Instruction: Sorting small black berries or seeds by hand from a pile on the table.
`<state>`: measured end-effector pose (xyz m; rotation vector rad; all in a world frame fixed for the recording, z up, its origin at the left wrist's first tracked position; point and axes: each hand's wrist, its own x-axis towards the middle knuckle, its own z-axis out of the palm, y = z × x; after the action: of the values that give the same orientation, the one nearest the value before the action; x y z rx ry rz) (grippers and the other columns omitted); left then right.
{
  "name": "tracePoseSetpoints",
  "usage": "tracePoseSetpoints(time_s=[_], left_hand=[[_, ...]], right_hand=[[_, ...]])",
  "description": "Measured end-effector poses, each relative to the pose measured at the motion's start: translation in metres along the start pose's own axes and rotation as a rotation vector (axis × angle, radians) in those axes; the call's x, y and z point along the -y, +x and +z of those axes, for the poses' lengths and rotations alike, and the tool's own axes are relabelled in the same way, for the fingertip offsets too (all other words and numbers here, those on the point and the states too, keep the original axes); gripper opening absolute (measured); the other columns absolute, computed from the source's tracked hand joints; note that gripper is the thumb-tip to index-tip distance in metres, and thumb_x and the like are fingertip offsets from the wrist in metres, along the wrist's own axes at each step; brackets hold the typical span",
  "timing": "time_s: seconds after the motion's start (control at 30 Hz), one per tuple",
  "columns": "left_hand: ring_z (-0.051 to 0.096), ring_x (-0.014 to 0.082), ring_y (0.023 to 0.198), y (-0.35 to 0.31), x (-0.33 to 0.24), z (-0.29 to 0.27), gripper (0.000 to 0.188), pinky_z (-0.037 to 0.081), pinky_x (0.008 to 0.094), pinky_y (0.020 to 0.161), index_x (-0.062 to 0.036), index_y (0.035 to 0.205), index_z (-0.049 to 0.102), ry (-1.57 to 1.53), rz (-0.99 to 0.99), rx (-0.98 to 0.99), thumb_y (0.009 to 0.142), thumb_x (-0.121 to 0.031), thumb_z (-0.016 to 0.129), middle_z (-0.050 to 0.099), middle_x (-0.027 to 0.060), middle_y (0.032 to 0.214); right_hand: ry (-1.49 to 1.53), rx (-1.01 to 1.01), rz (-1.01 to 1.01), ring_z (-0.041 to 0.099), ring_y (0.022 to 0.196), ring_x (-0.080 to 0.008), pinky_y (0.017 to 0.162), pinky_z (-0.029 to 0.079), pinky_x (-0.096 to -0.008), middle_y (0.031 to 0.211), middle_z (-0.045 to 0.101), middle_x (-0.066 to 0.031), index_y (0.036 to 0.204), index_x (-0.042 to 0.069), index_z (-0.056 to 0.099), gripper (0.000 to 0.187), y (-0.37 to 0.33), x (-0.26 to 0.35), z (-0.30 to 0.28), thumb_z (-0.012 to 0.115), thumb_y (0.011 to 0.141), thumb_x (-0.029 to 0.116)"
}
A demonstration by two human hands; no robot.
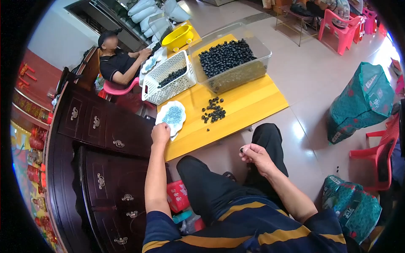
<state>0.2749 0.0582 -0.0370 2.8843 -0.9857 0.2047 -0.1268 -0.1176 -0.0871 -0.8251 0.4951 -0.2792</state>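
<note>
Print (374, 102), pale on teal, shows on the big bag (354, 111) standing on the floor (291, 111) at R, w/ whitish label patches near its top & low on its side; 2nd teal bag (354, 206), lower R, has similar pale marks, partly bent by the lens. L hand (160, 134) is at the near edge of a white scalloped dish (178, 130), fingers curled in; can't tell if it's pinching anything, as the fingertips are hidden. Dish sits on the yellow table (257, 103), near its L corner, w/ lots of tiny pale-blue bits (173, 114) in it. R hand (256, 157) is off the table, above the person's dark trousers (211, 179), thumb & forefinger closed on one small dark pc (241, 149). Loose black pcs (216, 113) lie in a scatter on the tabletop, b/w dish & a clear tub (242, 78); one sits apart, nearer the table's front edge. Tub's heaped w/ a big pile of black pcs (225, 57). Just L of it: white perforated basket (168, 92), some black pcs inside too; behind that, a yellow basin (177, 39). Co-worker (118, 63) in a dark top sits at far L, both hands together over another pale dish (149, 65). Dark wood cabinet (114, 130) w/ ornate metal pulls stands L of the table.
</note>
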Motion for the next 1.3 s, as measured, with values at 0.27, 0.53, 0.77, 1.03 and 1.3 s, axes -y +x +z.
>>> tracePoseSetpoints(time_s=[0.27, 0.53, 0.77, 1.03, 1.3], left_hand=[[0.068, 0.0409, 0.082, 0.006, -0.011, 0.002, 0.013, 0.055, 0.0512, 0.073, -0.0103, 0.085, 0.073, 0.065, 0.078, -0.023, 0.082, -0.019, 0.063, 0.070, 0.0193, 0.083], [0.068, 0.0397, 0.081, -0.001, -0.015, 0.009, 0.009, 0.055, 0.0504, 0.071, -0.0091, 0.082, 0.071, -0.002, 0.189, -0.126, 0.083, -0.017, 0.066, 0.070, 0.0173, 0.087], [0.068, 0.0375, 0.081, 0.003, -0.010, 0.012, 0.012, 0.055, 0.0469, 0.073, -0.0104, 0.088, 0.074, -0.049, 0.244, -0.157, 0.080, -0.017, 0.068, 0.071, 0.0162, 0.086], [0.068, 0.0377, 0.082, 0.001, -0.008, 0.009, 0.011, 0.055, 0.0460, 0.074, -0.0075, 0.089, 0.071, -0.102, 0.121, -0.142, 0.081, -0.014, 0.066, 0.071, 0.0159, 0.087], [0.066, 0.0372, 0.092, 0.006, 0.014, 0.002, 0.018, 0.054, 0.0468, 0.079, -0.0078, 0.096, 0.072, 0.044, 0.073, -0.078, 0.079, -0.014, 0.068, 0.068, 0.0152, 0.101]], right_hand=[[0.002, -0.004, 0.016, 0.058, 0.080, -0.0090, 0.077, 0.046, -0.0239, 0.091, 0.066, -0.0004, 0.101, 0.007, 0.067, 0.018, -0.002, 0.001, 0.002, 0.061, 0.096, 0.024], [0.006, 0.003, -0.008, 0.062, 0.077, -0.0070, 0.072, 0.049, -0.0204, 0.090, 0.070, -0.0014, 0.101, 0.008, 0.066, 0.016, 0.002, -0.003, -0.003, 0.060, 0.099, 0.022], [0.019, 0.017, 0.000, 0.062, 0.077, -0.0073, 0.072, 0.048, -0.0205, 0.091, 0.070, -0.0015, 0.102, 0.008, 0.067, 0.016, 0.003, -0.007, -0.003, 0.060, 0.100, 0.022], [0.008, -0.009, 0.008, 0.060, 0.078, -0.0077, 0.075, 0.047, -0.0220, 0.089, 0.068, -0.0011, 0.099, 0.007, 0.067, 0.016, -0.001, 0.002, 0.002, 0.062, 0.096, 0.022], [0.003, 0.033, -0.002, 0.061, 0.077, -0.0070, 0.073, 0.048, -0.0208, 0.091, 0.069, -0.0011, 0.102, 0.008, 0.066, 0.016, 0.001, -0.002, 0.003, 0.061, 0.099, 0.023]])
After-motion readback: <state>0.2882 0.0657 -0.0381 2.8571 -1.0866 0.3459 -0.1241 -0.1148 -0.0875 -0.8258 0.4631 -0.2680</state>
